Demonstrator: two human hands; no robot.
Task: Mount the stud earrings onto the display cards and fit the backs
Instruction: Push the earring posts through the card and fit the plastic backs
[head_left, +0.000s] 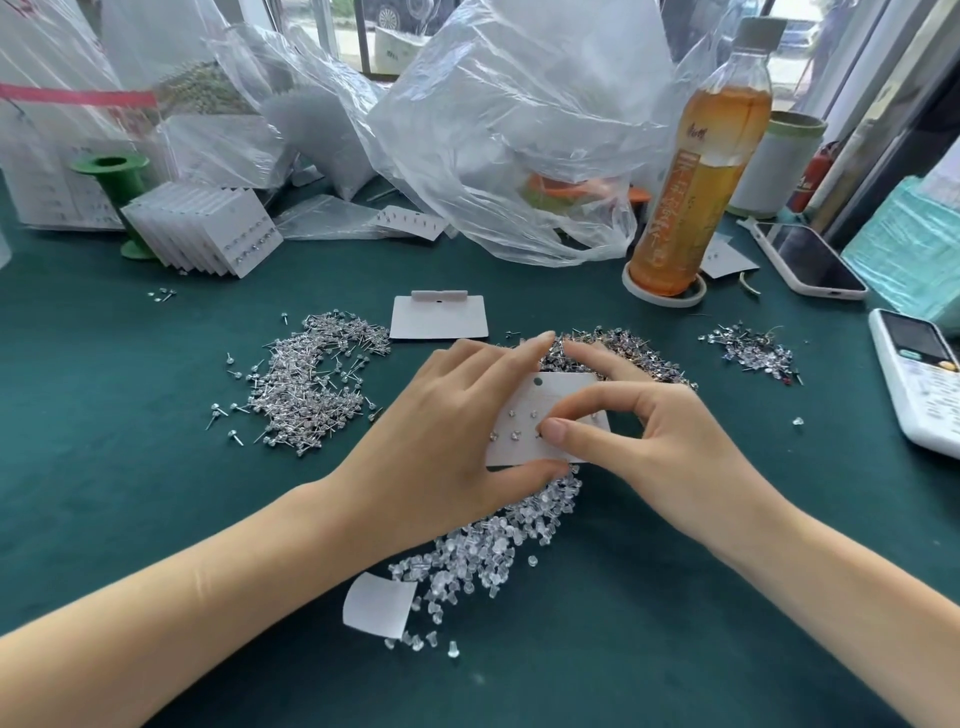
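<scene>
Holding a small white display card (545, 410) at the centre of the frame, the person's left hand (447, 431) grips its left edge, thumb under the lower edge and fingers curled over the top. The right hand (670, 431) comes in from the right, thumb and forefinger closed in a pinch against the card's face, beside two rows of tiny stud earrings (511, 423) already seated there; whether anything sits between those fingertips I cannot tell. Just below the card lies a heap of clear plastic earring backs (483, 545) on the dark green felt tabletop (156, 467). A pile of loose silver studs (311, 379) spreads at centre left, a darker pile (623, 348) behind the hands. A blank white card (439, 317) rests above them, a fanned stack of finished cards (208, 228) at upper left, an amber tea bottle (696, 171) at upper right.
</scene>
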